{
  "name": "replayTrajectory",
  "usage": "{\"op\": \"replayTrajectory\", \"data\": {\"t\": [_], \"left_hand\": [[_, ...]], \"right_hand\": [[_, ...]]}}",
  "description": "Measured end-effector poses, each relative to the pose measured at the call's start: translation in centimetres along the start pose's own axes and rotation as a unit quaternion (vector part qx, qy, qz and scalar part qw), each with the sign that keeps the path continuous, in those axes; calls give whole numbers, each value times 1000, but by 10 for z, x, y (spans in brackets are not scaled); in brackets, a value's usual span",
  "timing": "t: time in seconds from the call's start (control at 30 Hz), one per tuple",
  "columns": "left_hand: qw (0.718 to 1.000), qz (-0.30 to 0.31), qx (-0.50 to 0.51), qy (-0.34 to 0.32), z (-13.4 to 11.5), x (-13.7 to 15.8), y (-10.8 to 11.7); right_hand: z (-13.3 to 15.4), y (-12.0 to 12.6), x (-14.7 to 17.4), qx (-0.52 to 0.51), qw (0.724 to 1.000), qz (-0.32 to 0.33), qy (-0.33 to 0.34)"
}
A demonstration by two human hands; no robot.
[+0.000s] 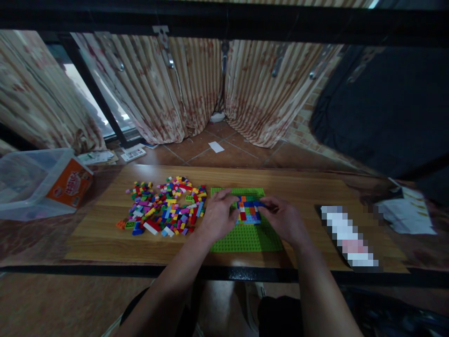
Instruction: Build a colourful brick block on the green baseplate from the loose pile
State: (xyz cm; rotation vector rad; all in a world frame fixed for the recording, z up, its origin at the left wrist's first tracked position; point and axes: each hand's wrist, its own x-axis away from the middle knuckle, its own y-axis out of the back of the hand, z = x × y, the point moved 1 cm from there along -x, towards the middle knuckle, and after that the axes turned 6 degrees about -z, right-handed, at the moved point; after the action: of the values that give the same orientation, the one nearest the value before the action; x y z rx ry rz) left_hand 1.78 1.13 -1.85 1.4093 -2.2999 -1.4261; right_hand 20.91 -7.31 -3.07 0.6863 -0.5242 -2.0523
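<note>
A green baseplate (242, 241) lies on the wooden table in front of me. On it stands a small build of coloured bricks (249, 216), with blue, red, white and orange pieces. My right hand (280, 219) pinches a dark blue brick (257, 204) at the build's right far side. At the left side of the build rests my left hand (220, 213), its fingers curved and its fingertips near the bricks. Whether those fingers hold a piece cannot be made out.
Many loose bricks (168, 206) are spread on the table (101, 234) left of the plate. A clear plastic bin (31, 182) with an orange label stands far left. A blurred-out flat object (347, 236) lies at right, and papers (405, 210) lie beyond it.
</note>
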Motion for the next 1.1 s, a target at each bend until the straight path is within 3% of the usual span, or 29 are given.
{"op": "replayTrajectory", "data": {"t": [0.27, 0.9, 1.1], "left_hand": [[999, 32, -20, -19, -12, 4, -1], [998, 48, 3, -49, -9, 7, -11], [997, 55, 0, -47, -11, 7, -10]], "right_hand": [[8, -7, 4, 69, 997, -24, -6], [12, -13, 3, 31, 998, 1, -49], [11, -15, 3, 28, 999, -2, -31]]}}
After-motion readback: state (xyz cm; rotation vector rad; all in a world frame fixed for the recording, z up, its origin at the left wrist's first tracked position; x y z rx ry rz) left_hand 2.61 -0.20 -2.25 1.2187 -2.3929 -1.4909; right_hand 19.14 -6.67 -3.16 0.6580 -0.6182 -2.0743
